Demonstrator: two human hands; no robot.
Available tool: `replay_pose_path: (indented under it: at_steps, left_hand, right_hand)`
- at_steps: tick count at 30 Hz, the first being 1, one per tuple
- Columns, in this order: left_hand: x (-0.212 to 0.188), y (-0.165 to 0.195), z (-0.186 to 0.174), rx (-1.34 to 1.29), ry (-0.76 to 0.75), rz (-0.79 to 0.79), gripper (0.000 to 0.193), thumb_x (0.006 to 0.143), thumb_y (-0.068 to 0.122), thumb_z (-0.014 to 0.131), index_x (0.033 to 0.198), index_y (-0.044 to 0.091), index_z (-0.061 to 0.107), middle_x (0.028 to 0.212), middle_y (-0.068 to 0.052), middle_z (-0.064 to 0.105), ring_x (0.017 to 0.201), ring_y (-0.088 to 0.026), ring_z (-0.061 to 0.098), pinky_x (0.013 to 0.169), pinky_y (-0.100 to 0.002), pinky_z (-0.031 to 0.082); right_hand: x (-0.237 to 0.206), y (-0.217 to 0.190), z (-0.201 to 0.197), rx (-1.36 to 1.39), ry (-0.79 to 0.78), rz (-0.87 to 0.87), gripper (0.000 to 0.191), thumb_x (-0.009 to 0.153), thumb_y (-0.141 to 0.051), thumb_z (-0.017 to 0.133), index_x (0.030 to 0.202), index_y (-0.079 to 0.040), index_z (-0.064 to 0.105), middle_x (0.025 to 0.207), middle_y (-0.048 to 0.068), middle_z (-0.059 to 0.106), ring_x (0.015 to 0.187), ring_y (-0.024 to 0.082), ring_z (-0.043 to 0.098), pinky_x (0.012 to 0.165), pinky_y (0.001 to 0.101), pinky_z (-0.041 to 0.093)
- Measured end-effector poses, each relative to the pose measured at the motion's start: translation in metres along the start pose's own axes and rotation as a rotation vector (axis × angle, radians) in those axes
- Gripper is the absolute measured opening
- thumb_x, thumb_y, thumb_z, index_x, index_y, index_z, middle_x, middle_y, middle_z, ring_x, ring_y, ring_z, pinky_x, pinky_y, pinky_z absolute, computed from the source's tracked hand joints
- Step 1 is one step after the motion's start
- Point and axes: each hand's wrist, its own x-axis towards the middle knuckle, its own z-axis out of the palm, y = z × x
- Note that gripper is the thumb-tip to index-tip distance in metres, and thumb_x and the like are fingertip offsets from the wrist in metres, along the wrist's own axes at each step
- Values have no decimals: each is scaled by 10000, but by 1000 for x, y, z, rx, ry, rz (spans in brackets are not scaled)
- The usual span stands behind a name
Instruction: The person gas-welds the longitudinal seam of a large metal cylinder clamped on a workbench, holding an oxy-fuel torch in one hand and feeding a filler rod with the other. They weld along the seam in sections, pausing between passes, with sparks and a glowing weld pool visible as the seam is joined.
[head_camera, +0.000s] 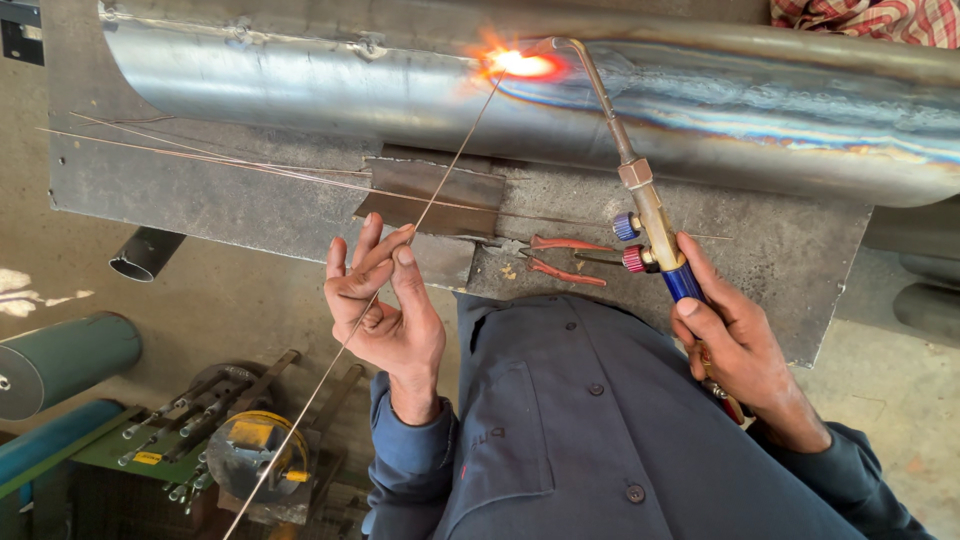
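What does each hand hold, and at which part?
The left hand pinches the filler rod near mid-length. The right hand holds the torch by its blue handle.

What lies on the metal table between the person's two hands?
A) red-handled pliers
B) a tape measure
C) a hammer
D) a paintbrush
A: red-handled pliers lie on the grey table, between the left hand pinching the thin rod and the right hand gripping the torch.

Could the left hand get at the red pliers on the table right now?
Probably, but not freely: the left hand is pinching a thin wire rod, so it is busy. The pliers lie close by on the metal table, with nothing between them.
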Motion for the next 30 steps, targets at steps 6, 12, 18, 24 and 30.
replay_pose_path:
  at_steps: [6,12,18,24,30]
  left_hand:
    - [1,0,1,-8,6,-4,222,1067,-10,619,1045,55,408,1120,-196,767,1377,-344,639,1301,-487,205]
    - [1,-1,1,4,9,-7,217,1061,-11,621,1044,52,414,1116,-197,767,1374,-343,639,1299,-485,214]
    - [2,-1,1,-7,8,-9,217,1066,-9,620,1050,54,413,1125,-198,766,1384,-344,633,1301,-486,214]
    - [2,-1,1,3,11,-12,216,1062,-8,622,1045,55,416,1117,-198,768,1375,-339,641,1343,-511,221]
    - [2,0,1,-3,12,-11,224,1065,-5,621,1036,59,408,1120,-191,769,1375,-334,639,1343,-508,214]
  right_hand:
    - [1,-1,0,15,-15,-13,695,987,-138,476,1648,-212,275,685,22,488,445,72,443,419,235,437]
    - [2,0,1,24,-21,-17,694,991,-144,473,1651,-204,267,685,22,486,450,70,440,419,235,445]
    - [2,0,0,1,-25,-26,693,987,-146,470,1646,-201,264,684,25,498,432,71,449,410,236,449]
    - [2,-1,1,2,-26,-33,689,991,-146,467,1648,-198,265,688,25,498,437,69,453,416,233,453]
    - [1,-1,1,1,-20,-27,690,990,-143,471,1647,-209,270,685,26,497,439,70,447,415,234,447]
